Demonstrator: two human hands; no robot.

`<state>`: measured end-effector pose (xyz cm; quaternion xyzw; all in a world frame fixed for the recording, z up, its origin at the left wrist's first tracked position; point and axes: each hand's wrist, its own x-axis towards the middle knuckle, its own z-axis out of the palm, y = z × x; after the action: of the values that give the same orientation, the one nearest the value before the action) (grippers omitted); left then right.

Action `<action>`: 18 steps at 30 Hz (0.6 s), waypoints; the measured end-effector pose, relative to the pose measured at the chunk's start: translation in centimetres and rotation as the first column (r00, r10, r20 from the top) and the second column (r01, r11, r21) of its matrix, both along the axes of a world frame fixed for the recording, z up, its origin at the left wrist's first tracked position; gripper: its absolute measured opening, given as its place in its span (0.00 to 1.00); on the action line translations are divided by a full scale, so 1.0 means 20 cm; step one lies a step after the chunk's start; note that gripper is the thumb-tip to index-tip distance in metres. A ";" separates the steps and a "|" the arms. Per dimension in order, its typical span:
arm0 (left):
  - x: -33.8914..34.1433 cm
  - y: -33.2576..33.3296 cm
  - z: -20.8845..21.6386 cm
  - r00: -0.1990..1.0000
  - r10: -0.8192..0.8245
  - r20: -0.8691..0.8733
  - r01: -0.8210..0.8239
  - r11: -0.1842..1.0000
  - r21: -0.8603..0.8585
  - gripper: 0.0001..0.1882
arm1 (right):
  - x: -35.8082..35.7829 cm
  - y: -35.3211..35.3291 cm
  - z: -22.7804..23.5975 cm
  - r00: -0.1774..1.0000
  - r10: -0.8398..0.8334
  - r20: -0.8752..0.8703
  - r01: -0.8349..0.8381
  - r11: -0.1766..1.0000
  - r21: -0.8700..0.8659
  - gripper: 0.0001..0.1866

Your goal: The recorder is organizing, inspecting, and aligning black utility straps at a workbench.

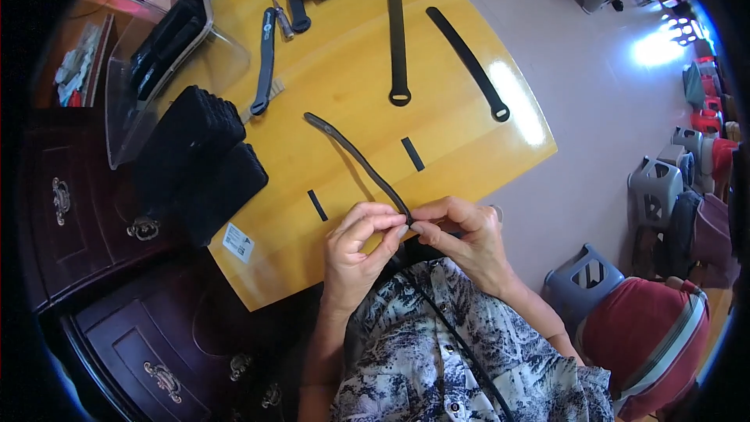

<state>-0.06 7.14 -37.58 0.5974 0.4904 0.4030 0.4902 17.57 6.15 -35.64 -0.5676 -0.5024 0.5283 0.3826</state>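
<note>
Live at the desk (pixel 336 70): one dark strap (pixel 375 177) in both hands!
Left hand (pixel 355 248) and right hand (pixel 462 236) pinch its near end over the desk's near edge; that looks mid-work, with the gripped tip hidden, so no telling whether it's finished. A straight strap (pixel 398 47) and a slanting strap (pixel 470 58) lie unheld toward the desk's far right.

A glossy yellow tabletop (pixel 344 70) bears dark slotted straps (pixel 398 47) spaced well apart, a slim tool (pixel 283 23), two short black strips (pixel 317 205), a white label (pixel 238 242) and, at its left edge, piled black fabric (pixel 234 180).
</note>
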 end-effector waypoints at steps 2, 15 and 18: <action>0.02 -0.01 -0.01 0.999 0.000 -0.050 0.000 1.000 0.019 0.08 | 0.00 -0.02 -0.02 1.000 -0.014 0.017 0.014 0.999 -0.038 0.07; 0.06 -0.06 -0.13 0.964 -0.006 -0.265 0.062 0.977 0.206 0.11 | -0.03 -0.12 -0.21 0.989 -0.144 -0.041 0.144 0.990 -0.004 0.07; 0.07 -0.06 -0.14 0.959 0.007 -0.284 0.071 0.962 0.264 0.12 | -0.03 -0.13 -0.20 0.991 -0.137 -0.007 0.137 0.991 -0.002 0.08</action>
<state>1.34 5.97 -40.36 0.7182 0.4853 0.3690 0.3354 16.88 3.65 -39.74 -0.5993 -0.4605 0.5031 0.4191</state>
